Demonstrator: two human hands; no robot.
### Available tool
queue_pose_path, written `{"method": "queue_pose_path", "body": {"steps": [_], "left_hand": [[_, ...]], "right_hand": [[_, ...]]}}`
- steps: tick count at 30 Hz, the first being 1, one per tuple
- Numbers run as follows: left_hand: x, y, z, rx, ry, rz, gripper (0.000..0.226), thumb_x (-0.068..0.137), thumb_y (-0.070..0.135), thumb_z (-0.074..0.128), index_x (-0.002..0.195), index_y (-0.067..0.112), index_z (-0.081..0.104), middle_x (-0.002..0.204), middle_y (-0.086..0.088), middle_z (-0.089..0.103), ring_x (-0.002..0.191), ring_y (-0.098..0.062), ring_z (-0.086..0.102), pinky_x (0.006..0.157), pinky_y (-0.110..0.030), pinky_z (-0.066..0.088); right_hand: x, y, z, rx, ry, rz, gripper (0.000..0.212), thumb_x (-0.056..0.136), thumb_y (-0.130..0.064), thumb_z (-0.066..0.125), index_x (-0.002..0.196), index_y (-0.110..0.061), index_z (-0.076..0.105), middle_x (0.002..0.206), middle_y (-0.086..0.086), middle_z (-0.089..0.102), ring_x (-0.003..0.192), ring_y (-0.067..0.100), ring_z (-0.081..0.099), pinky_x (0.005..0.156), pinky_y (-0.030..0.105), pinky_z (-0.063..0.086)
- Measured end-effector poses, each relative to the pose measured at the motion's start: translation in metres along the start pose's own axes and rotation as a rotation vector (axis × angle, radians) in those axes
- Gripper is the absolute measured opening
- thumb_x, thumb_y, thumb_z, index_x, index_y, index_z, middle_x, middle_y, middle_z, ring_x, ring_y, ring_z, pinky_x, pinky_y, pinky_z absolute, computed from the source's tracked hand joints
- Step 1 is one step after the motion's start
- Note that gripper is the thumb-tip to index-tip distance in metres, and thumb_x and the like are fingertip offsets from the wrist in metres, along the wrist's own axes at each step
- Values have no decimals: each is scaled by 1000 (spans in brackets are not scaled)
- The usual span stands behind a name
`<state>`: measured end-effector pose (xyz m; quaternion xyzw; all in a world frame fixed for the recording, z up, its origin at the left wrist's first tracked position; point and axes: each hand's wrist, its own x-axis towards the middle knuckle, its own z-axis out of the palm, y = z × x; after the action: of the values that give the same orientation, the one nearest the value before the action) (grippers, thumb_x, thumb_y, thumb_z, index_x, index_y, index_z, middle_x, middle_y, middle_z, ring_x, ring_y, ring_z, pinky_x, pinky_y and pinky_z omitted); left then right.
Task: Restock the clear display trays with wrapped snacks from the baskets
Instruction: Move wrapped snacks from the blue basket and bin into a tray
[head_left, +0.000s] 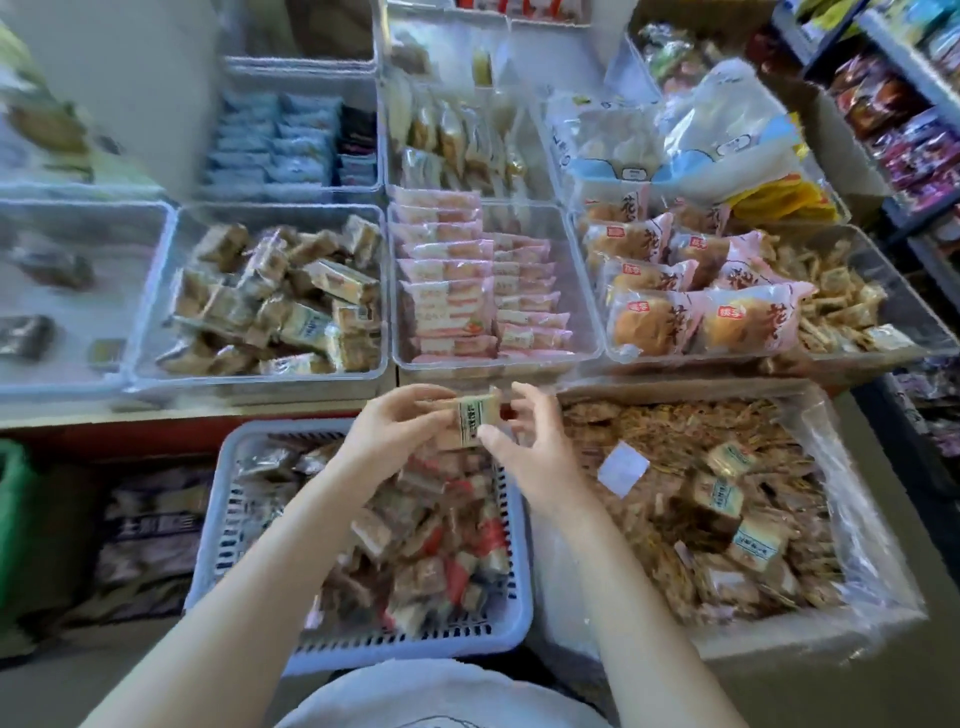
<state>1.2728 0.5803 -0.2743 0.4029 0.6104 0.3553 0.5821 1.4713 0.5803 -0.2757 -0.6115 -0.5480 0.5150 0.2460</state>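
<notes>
Both hands hold one small wrapped snack (474, 422), a tan block with a pale green-printed label, above the far rim of the blue-grey slotted basket (249, 525). My left hand (400, 431) grips its left end and my right hand (524, 441) pinches its right end. The basket is full of mixed wrapped snacks, some with red. Just beyond stands a clear display tray (156, 312) holding several similar tan wrapped blocks. A second clear tray (576, 291) holds neat rows of pink-wrapped snacks.
A plastic-lined cardboard box (872, 571) of loose wrapped crackers sits at the right. Further clear trays hold bread packets (654, 317), blue packets (270, 140) and other goods. Shelves of packets (904, 135) line the far right. A green bin edge (13, 509) shows at left.
</notes>
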Motion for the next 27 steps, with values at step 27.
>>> {"method": "queue_pose_path", "body": {"steps": [27], "left_hand": [[61,-82,-177,542,506,398,10,76,12,83,82,19,80,83,5,75,81,-16,68,92,-31,33]], "right_hand": [[214,-172,186,-709,398,-707,38,94,-5,58,130,-14,59,117,14,58,93,31,62,68,41,58]]}}
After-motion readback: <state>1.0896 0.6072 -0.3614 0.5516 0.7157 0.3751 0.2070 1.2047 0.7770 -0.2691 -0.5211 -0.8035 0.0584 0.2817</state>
